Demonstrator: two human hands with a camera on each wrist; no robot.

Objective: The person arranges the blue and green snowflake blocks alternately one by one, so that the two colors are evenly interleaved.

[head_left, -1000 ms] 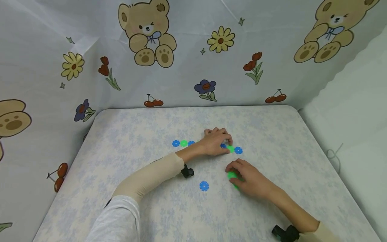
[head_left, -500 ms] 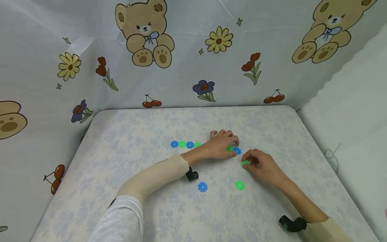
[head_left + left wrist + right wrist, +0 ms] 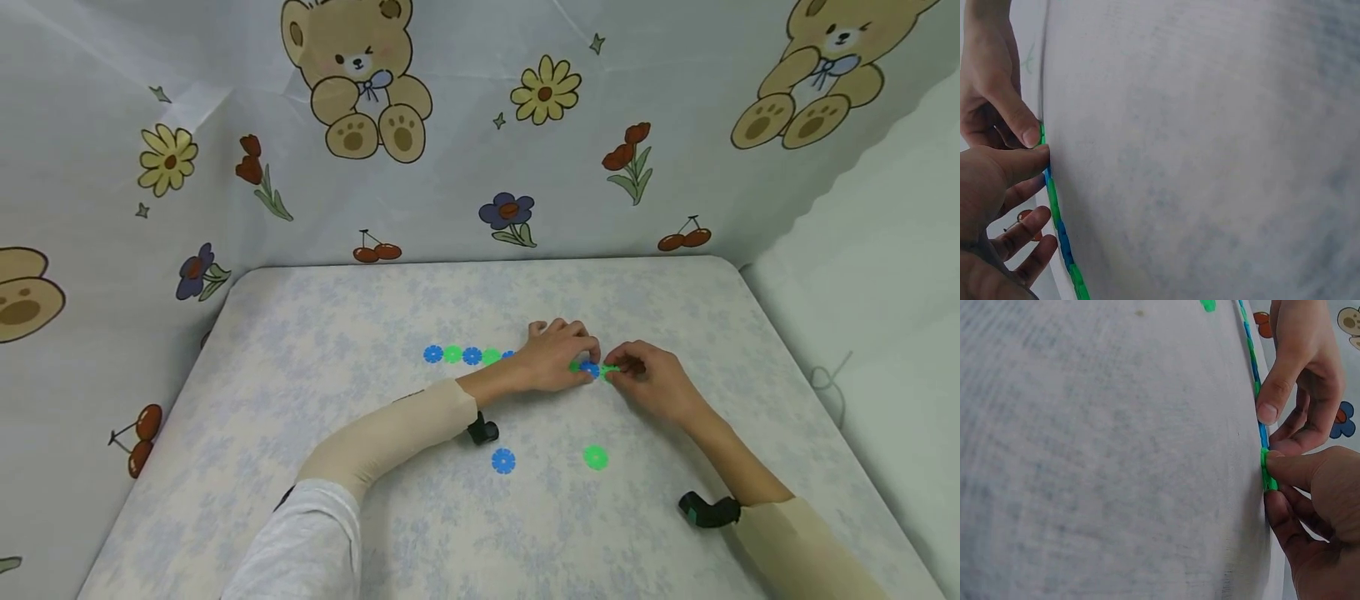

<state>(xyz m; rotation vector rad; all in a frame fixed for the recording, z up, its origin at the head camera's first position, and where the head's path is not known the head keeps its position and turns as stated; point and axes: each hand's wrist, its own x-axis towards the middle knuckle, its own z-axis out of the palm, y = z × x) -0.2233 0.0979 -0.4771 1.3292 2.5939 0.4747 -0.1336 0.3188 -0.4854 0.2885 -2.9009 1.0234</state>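
A chain of notched plastic interlocking discs [image 3: 472, 356], alternating blue and green, runs across the table. My left hand [image 3: 555, 358] covers part of the chain and pinches the blue interlocking disc [image 3: 590, 369] at its right end between thumb and fingers. Close beside it, my right hand [image 3: 651, 379] pinches a green interlocking disc [image 3: 1269, 472] by its edge. In the right wrist view this green disc meets the blue one edge to edge; whether their slots are engaged cannot be seen. Both hands' fingertips nearly touch in the left wrist view.
Nearer the front of the table [image 3: 420, 533] lie a loose blue disc [image 3: 503, 461] and a loose green disc [image 3: 596, 457]. A cloth printed with bears [image 3: 367, 92] hangs behind the table's back edge. Each wrist wears a black camera [image 3: 708, 510].
My right hand has picked up a green disc from the front, leaving another there, and carried it up to the chain's right end. My left hand has shifted right along the chain to its end disc.
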